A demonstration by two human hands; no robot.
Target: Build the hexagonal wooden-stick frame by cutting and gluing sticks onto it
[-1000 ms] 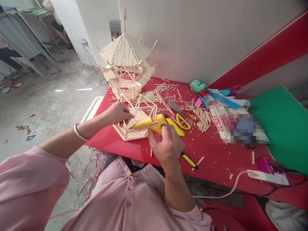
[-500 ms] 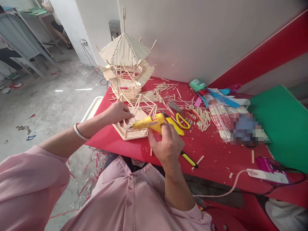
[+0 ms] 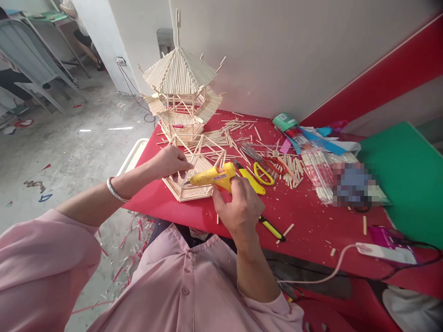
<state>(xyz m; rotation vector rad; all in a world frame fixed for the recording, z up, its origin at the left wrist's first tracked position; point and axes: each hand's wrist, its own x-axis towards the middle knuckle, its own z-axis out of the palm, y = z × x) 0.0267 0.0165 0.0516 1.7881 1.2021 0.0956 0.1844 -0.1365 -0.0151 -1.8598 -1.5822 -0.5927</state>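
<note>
My right hand [image 3: 240, 203] is wrapped round a yellow hot glue gun [image 3: 213, 177], whose nozzle points left into a six-sided frame of thin wooden sticks [image 3: 195, 192]. At the nozzle's tip, my left hand [image 3: 169, 162] has its fingers pinched together on a thin wooden stick at the frame's left side; the fingers partly hide it. Triangles of sticks rise from the frame's far side. Just behind stands a tiered pagoda model [image 3: 180, 74] built of the same sticks, with a pointed roof.
Loose sticks [image 3: 238, 125] lie over the red table [image 3: 200, 216]. Right of the glue gun are yellow-handled scissors [image 3: 263, 174] and a yellow cutter knife [image 3: 272, 229]. Bagged sticks [image 3: 316, 175], a green board [image 3: 411, 184] and a white power strip [image 3: 384, 252] with cords lie further right.
The glue gun and my right hand have shifted very slightly left. My left hand stays in the same place on the frame.
</note>
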